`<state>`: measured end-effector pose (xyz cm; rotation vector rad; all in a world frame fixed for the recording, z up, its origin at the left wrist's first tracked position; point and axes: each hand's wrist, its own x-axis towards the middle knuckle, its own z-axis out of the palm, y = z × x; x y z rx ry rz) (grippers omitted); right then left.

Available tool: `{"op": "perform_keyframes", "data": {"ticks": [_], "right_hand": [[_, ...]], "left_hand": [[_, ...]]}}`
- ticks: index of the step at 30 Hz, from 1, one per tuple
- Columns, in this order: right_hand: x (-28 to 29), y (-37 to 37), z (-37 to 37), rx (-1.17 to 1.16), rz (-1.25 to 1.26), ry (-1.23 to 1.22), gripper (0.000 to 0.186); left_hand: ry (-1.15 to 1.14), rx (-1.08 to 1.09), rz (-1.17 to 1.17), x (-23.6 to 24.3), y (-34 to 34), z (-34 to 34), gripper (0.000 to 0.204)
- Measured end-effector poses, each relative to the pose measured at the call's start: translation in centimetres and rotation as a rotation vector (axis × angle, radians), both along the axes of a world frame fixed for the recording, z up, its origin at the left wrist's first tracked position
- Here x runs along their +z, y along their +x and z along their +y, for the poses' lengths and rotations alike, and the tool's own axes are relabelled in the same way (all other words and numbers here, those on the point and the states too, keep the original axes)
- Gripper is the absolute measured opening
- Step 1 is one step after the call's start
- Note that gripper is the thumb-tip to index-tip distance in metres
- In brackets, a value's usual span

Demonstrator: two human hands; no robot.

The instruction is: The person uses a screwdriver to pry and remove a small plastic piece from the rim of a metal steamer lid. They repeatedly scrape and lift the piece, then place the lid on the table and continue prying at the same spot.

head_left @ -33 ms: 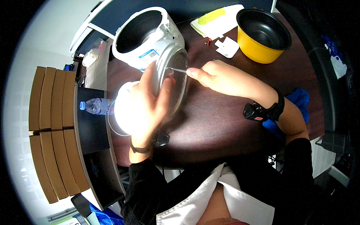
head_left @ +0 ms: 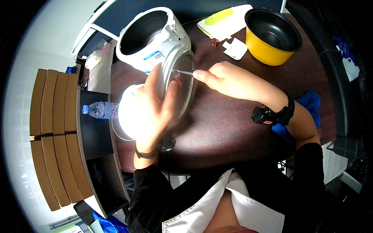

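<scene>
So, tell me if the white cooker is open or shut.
Open: the dark inside of the white cooker shows uncovered, while the left hand holds a round, rimmed part.

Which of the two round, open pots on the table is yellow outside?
The yellow pot at the back right; the other, the cooker body at the back left, is white outside.

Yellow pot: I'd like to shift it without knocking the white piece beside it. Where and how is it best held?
I'd pinch the rim on its right side, coming from the right and above: the yellow pot stands mouth up, no handle showing, and the white piece lies on its left. The right hand seems nearer, but holds a slim tool.
</scene>
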<state>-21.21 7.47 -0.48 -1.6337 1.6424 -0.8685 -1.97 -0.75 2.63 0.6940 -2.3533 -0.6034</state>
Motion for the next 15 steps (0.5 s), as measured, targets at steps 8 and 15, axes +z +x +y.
{"op": "perform_keyframes", "data": {"ticks": [8, 15], "right_hand": [[-0.2, 0.0, 1.0, -0.18, 0.558, -0.362, 0.052], [0.3, -0.4, 1.4, -0.186, 0.714, -0.479, 0.047]], "left_hand": [[-0.004, 0.058, -0.092, 0.1, 0.0, 0.2, 0.041], [0.125, -0.003, -0.071, 0.7, -0.1, 0.1, 0.038]]}}
